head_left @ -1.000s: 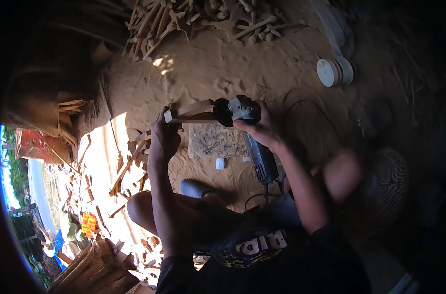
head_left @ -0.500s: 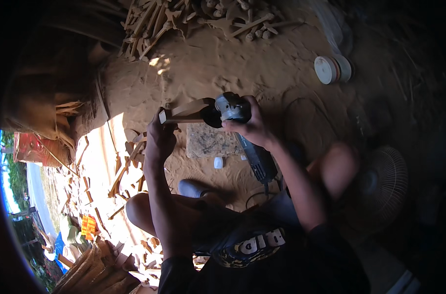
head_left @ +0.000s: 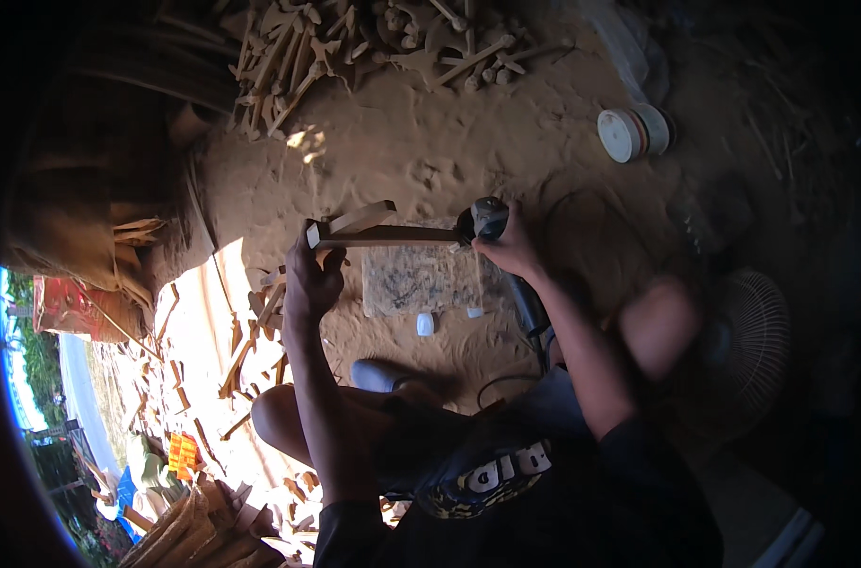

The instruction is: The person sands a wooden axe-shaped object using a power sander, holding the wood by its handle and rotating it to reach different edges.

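My left hand (head_left: 314,282) is closed around the near-left end of a forked wooden piece (head_left: 393,236), held level above the ground. One long arm of the wood points right, and a shorter arm slants up beside it. My right hand (head_left: 514,248) grips an angle grinder (head_left: 490,218) by its head, with its dark body (head_left: 527,305) hanging down toward my lap. The grinder's dark disc side meets the right end of the long arm; whether it touches cannot be made out. Beneath the wood lies a flat, stained block (head_left: 416,284) on the sandy ground.
Two small white objects (head_left: 425,325) lie by the block's near edge. A heap of wooden pieces (head_left: 293,62) lies at the far side, more scattered at left in sunlight. A round white container (head_left: 622,135) sits far right, a fan (head_left: 747,341) near right. A cable (head_left: 501,381) curves by my leg.
The grinder has moved right along the wood, from beside the short arm to the long arm's end, and its head has turned. My left hand still holds the wood in nearly the same place.
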{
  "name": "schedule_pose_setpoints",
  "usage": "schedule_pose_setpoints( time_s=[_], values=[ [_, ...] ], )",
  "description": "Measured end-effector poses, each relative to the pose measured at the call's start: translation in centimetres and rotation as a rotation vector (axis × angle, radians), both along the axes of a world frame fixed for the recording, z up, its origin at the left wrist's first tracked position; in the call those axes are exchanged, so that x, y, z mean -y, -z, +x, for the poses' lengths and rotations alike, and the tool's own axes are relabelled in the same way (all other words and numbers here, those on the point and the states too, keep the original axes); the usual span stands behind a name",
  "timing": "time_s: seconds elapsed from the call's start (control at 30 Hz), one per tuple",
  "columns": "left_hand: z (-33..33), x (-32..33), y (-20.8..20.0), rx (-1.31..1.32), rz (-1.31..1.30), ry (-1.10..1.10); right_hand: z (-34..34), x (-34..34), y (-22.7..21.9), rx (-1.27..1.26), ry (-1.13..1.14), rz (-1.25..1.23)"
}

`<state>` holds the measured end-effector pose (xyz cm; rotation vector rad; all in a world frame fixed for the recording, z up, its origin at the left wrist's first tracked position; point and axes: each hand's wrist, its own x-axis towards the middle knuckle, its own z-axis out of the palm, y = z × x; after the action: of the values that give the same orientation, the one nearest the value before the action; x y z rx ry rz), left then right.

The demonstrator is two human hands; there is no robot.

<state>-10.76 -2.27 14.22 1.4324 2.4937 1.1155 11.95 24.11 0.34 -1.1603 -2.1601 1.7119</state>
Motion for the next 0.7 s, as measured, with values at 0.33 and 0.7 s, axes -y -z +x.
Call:
schedule_pose_setpoints(
  time_s=[0.33, 0.7],
  values=[
    [1.4, -4.8, 2.4, -0.118, 0.102, -0.479, 3.4, -1.3, -8.7, -0.281, 0.216, 0.256],
    [-0.2, -10.8, 12.0, 0.748, 0.673, -0.381, 7.9, -2.7, -13.0, -0.292, 0.312, 0.329]
  ],
)
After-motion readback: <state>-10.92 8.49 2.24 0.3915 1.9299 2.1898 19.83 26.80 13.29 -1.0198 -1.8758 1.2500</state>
